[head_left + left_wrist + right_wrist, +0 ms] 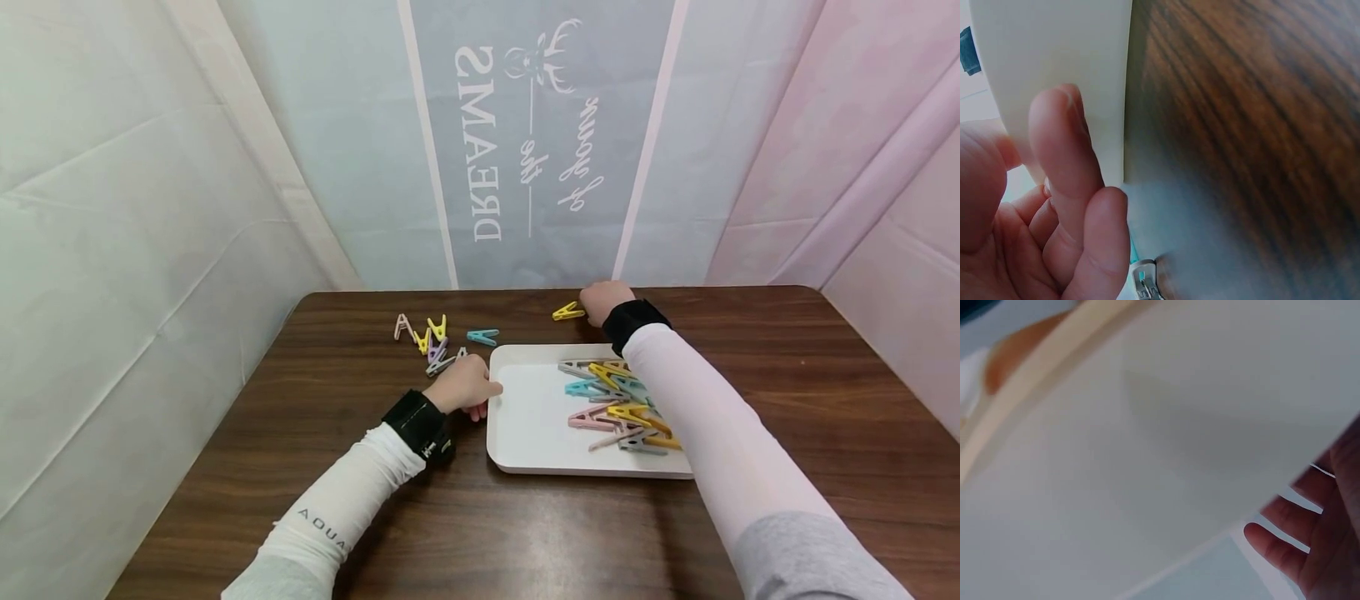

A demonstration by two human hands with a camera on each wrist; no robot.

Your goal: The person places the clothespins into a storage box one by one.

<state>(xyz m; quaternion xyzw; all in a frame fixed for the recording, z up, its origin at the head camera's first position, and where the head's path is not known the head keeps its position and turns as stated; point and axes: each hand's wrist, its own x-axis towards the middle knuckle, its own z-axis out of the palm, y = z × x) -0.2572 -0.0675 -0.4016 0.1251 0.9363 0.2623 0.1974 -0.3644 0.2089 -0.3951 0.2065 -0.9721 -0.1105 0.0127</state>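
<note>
My left hand (462, 385) grips the left rim of a white tray (528, 429). Its thumb lies over the rim, and the other fingers (1063, 156) bend against the outside wall in the left wrist view. Clothespins (592, 417) in pink, yellow, blue and grey lie on the tray's right half, partly hidden by my right forearm. Past the tray's far edge, my right hand (606, 302) is beside a yellow clothespin (567, 311). Its fingers (1275, 547) appear spread and relaxed in the right wrist view, with nothing seen between them.
Several loose clothespins lie left of the tray, among them a pink one (403, 326), a purple one (437, 351) and a grey one (441, 364). A blue clothespin (482, 337) is near the tray's far left corner. Behind the brown table (360, 500) hangs a printed curtain (540, 250).
</note>
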